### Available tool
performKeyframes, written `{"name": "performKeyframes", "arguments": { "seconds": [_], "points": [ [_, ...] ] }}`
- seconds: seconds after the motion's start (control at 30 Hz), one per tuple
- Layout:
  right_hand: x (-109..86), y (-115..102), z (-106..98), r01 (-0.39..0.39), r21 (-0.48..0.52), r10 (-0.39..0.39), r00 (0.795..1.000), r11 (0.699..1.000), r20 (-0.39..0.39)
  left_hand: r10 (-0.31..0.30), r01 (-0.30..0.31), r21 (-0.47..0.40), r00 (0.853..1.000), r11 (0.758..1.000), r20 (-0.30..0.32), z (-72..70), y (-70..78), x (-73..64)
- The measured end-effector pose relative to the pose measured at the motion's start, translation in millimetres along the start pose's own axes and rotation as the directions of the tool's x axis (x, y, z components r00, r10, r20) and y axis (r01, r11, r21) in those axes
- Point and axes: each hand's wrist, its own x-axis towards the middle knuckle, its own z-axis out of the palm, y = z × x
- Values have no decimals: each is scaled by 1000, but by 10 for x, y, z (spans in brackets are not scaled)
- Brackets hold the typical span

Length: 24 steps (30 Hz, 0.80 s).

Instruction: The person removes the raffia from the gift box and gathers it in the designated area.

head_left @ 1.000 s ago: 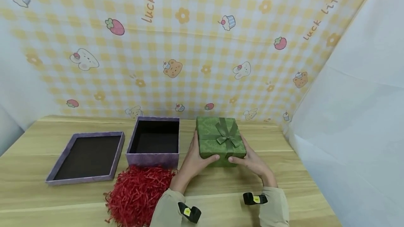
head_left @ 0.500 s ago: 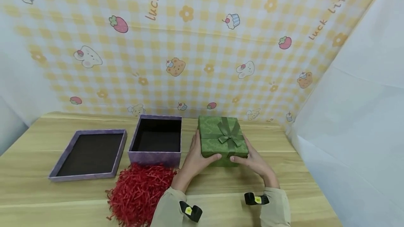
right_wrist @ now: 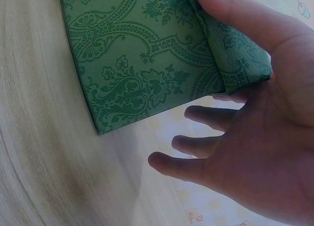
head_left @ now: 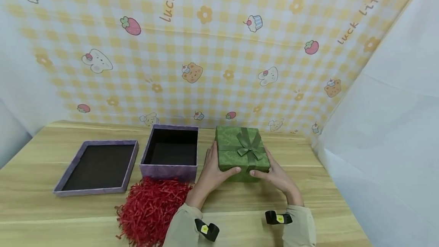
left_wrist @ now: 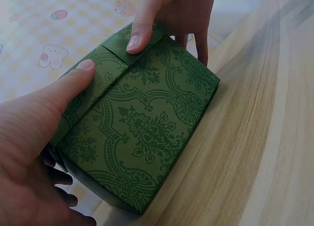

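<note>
On the wooden table's right half sits a green patterned gift box (left_wrist: 152,123), its lid (head_left: 228,146) on top and tied with a ribbon bow (head_left: 249,149). My left hand (head_left: 210,174) grips the lid from the left, thumb across its front rim and fingers along the side. From the right, my right hand (head_left: 277,176) does the same, its thumb also on the front rim. The right wrist view shows this hand's lower fingers (right_wrist: 196,145) spread and apart from the box wall. The inside of the green box is hidden.
Left of the green box stands an open purple box (head_left: 168,172) with a black interior. Its purple lid (head_left: 90,192) lies upturned farther left. A heap of red shredded paper (head_left: 152,210) lies in front, close beside my left forearm. A patterned cloth (head_left: 219,48) hangs behind the table.
The head view has shifted slightly, carrying the whole scene a little to the right. Both hands keep their hold on the green lid, which stays on its box.
</note>
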Motion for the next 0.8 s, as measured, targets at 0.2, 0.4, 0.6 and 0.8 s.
{"name": "performKeyframes", "arguments": {
  "seconds": [0.2,0.4,0.6,0.8],
  "points": [
    [13,-9,-3,32,-6,-32,999,999,2,3,-3,10,1000,1000,-1,-17,14,3],
    [21,-38,-15,58,2,-58,998,998,1,-2,2,5,1000,1000,0,-35,39,12],
    [6,-52,-21,54,-2,-54,999,999,0,-4,4,10,1000,1000,6,-34,60,12],
    [4,-46,-11,54,3,-54,999,999,4,-15,15,26,1000,1000,6,-35,50,8]
  ]
}}
